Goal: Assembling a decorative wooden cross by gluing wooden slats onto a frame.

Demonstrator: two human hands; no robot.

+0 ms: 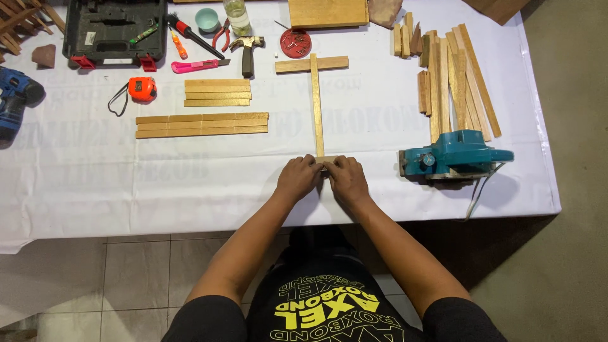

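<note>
Teal planer (453,156) right of centre, on white cloth (95,183). Loose slats (453,82) upper right. Stacked strips (201,125) left of centre; shorter stack (217,92) above them. Orange tape measure (142,88) further left. Black tool case (114,28) upper left. Hammer (247,50), pliers (221,35), pink knife (199,65), screwdriver (193,35) along top. Red nail dish (296,43), teal bowl (207,19) top centre. Blue drill (16,98) at left edge.

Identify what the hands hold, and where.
Left hand and right hand together grip a short pale wooden piece at the long upright wooden strip's near end.
</note>
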